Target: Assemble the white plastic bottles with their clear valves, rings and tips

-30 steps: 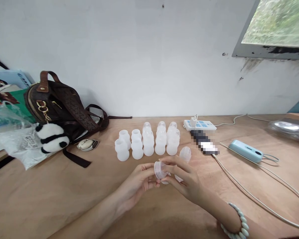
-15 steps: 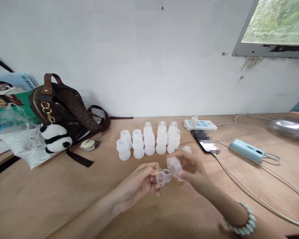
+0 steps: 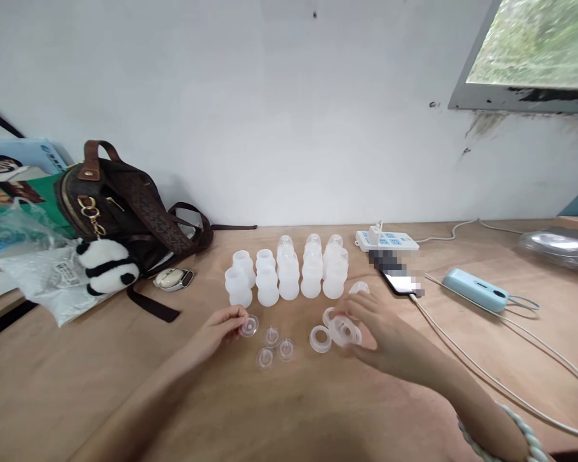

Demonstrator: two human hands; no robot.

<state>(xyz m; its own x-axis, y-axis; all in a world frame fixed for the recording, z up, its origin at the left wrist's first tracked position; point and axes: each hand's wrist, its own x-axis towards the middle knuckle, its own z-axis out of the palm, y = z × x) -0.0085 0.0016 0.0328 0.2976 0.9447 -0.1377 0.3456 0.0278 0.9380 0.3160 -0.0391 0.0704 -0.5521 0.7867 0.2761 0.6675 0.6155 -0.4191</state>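
Left hand: the left hand [image 3: 221, 328], centre-left of the frame, had thumb and fingertips narrowed in a pinch on the rim of a clear nipple disc [image 3: 248, 326] lying flat at table level; whether it was still lifted I could not tell.
Right hand: the right hand [image 3: 373, 330], right of centre, curled its fingers loosely over a screw ring [image 3: 345, 332], holding it low against the wooden table [image 3: 101, 385].
Loose parts: three more clear nipples [image 3: 273, 348] lay apart from each other between the hands, and a second ring [image 3: 320, 339] sat just left of the held one; like parts seemed grouped with like.
Bottles: two rows of small translucent bottles [image 3: 289, 274] stood upright above the hands, mid-frame, close-packed, probably to keep them within reach.
Surroundings: brown bag [image 3: 120, 205] with panda charm [image 3: 106, 266] at left; power strip [image 3: 386, 241], phone [image 3: 399, 277] and blue device [image 3: 474, 290] at right, cables trailing to the lower right.
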